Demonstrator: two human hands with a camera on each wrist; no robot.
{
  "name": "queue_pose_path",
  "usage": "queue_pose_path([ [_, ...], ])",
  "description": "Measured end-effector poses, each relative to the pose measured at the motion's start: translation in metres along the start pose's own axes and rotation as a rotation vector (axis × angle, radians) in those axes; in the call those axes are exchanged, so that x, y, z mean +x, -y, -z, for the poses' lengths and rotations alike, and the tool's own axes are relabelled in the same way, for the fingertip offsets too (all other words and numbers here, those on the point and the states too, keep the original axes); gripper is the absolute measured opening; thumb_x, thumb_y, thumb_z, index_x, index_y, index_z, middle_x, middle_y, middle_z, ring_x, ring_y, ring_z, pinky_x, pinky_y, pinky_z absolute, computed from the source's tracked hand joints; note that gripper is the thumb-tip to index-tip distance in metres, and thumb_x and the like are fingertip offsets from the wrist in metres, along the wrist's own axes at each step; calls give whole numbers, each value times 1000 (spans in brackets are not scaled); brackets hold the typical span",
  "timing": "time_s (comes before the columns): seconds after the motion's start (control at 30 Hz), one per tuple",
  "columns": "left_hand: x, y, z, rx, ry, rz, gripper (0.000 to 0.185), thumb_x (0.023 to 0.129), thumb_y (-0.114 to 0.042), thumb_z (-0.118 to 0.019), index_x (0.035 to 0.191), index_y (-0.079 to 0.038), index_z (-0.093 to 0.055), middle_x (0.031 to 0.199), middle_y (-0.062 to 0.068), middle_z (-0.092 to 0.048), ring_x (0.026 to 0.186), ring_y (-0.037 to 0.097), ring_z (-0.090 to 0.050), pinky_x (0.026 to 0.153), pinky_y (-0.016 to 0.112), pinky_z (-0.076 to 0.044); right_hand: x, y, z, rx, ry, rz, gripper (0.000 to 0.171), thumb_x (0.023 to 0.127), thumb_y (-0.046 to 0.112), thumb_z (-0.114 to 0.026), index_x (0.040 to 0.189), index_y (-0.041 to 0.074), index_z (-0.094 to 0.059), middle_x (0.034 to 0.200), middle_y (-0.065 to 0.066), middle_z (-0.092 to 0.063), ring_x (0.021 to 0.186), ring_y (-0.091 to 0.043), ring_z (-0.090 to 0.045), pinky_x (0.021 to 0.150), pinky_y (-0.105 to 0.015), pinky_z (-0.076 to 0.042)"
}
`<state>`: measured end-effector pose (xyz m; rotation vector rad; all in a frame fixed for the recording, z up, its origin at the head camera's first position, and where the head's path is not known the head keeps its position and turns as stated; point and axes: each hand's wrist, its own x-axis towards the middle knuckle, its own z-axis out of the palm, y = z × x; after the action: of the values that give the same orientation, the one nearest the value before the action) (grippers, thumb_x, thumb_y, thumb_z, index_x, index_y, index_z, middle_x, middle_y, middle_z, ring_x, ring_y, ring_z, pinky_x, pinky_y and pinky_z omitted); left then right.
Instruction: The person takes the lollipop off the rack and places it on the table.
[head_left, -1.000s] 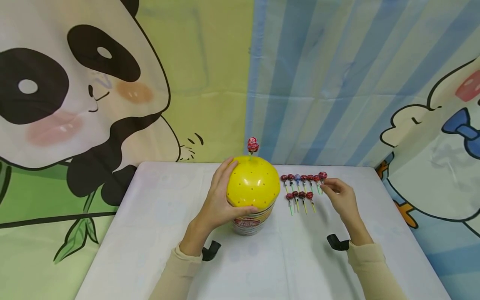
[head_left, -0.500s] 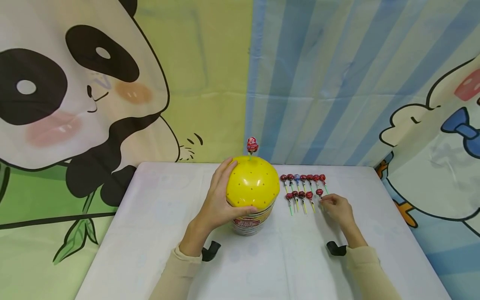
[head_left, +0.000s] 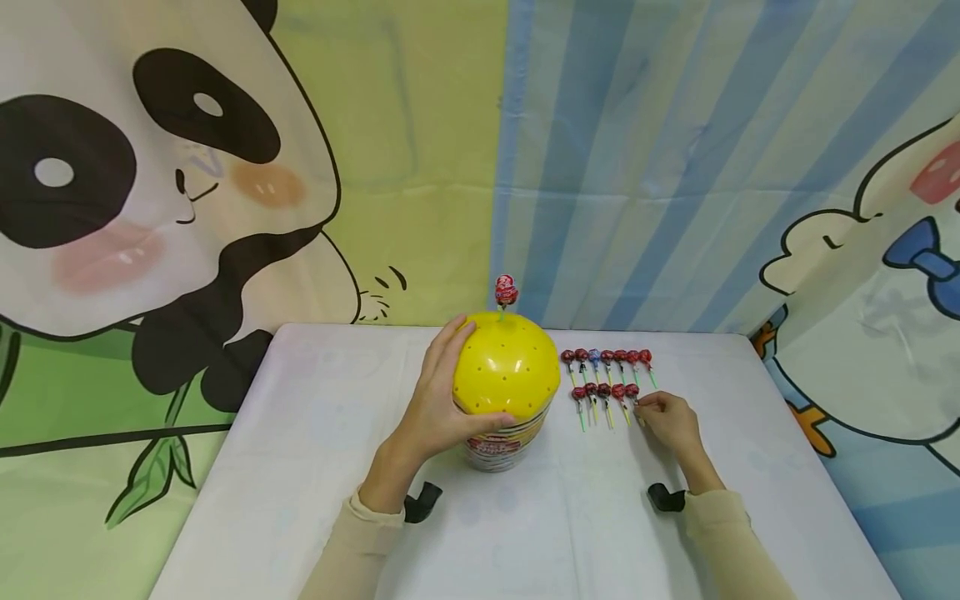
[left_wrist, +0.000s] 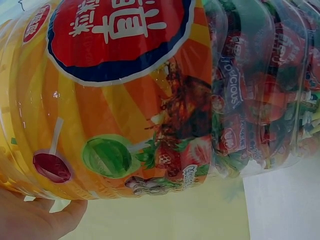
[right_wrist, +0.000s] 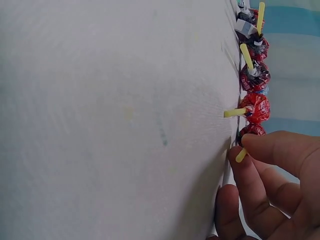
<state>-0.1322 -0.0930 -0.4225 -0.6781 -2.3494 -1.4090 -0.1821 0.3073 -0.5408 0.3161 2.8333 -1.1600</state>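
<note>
A lollipop tub (head_left: 501, 442) with a yellow domed lid (head_left: 510, 367) stands mid-table, and one red lollipop (head_left: 506, 293) sticks up from the top of the lid. My left hand (head_left: 448, 392) grips the lid from its left side, thumb at the front. In the left wrist view the tub (left_wrist: 150, 90) fills the frame above my left hand (left_wrist: 35, 220). Right of the tub, red lollipops lie in two rows (head_left: 606, 373). My right hand (head_left: 643, 408) pinches the stick of the lollipop (head_left: 632, 390) at the front row's right end; in the right wrist view its fingers (right_wrist: 265, 150) hold that yellow stick (right_wrist: 241, 155).
The white table (head_left: 300, 467) backs onto a cartoon panda and striped cloth wall (head_left: 660, 167). Its right edge (head_left: 825, 467) lies a hand's width beyond my right hand. Black wrist-camera mounts (head_left: 422, 500) sit under both wrists.
My right hand has come nearer and slightly left with a lollipop, from above the back row's right end down to the front row's right end. The left hand has not moved.
</note>
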Motion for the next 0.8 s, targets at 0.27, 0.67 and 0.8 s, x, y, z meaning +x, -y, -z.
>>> queue_pose_path([
  [0.27, -1, -1, 0, 0, 1, 4, 118, 64, -43, -95, 158, -31, -25, 163, -5, -15, 141, 24, -31, 101, 53, -45, -1, 1, 2, -28, 16, 22, 26, 93, 21, -70, 106, -2, -72, 92, -12, -71, 82, -27, -63, 67, -36, -48],
  [0.67, 0, -2, 0, 0, 2, 15, 117, 64, -44, -94, 158, -32, -25, 163, -5, -15, 141, 24, -29, 101, 54, -44, -10, 62, 18, 73, -119, 257, 31, 99, 30, -65, 116, 5, -70, 106, -14, -70, 94, -31, -64, 70, -40, -51],
  [0.8, -1, -2, 0, 3, 0, 8, 118, 63, -43, -95, 158, -30, -25, 163, -3, -16, 142, 25, -30, 101, 55, -44, -21, 117, 23, 211, -128, 407, 28, 99, 31, -66, 115, 9, -72, 105, -8, -70, 90, -26, -64, 69, -30, -52],
])
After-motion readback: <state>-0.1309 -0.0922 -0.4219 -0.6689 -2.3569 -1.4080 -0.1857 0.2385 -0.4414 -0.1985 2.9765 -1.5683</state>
